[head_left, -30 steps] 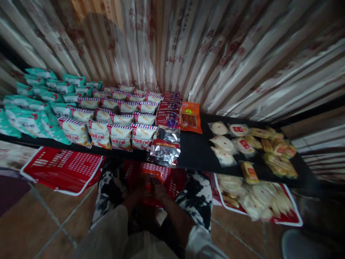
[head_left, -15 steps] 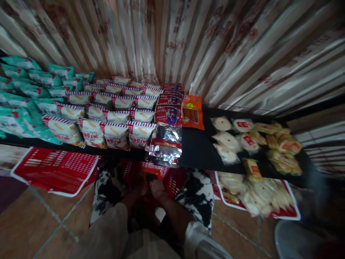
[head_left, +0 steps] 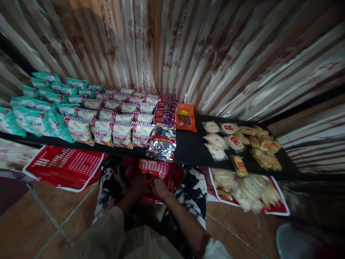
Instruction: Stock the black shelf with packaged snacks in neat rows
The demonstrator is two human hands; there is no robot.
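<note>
Both of my hands are low between my knees, over a red plastic basket (head_left: pixel 172 176) partly under the shelf. My left hand (head_left: pixel 138 184) is in shadow, with its fingers curled at an orange packet (head_left: pixel 143 174). From the other side my right hand (head_left: pixel 159 187) closes on the same packet, thumb and fingers together. Dim light and the hands hide most of the packet. Just above on the shelf lie silver-and-dark-red packets (head_left: pixel 162 138) and a flat orange packet (head_left: pixel 185 117) with a window showing brown sticks.
On the black shelf (head_left: pixel 188 147) stand teal bags (head_left: pixel 37 120) and white snack bags (head_left: pixel 122 135) in rows. Wrapped white rounds (head_left: pixel 215 141) and yellow packs (head_left: pixel 265 158) lie right. Red baskets flank my legs, one empty-looking (head_left: pixel 67 165), one with pale packs (head_left: pixel 250 190). A curtain hangs behind.
My view has shifted slightly, so the shelf goods sit a little differently in frame. My hands stay together low in the basket, the right forearm now stretched out more visibly.
</note>
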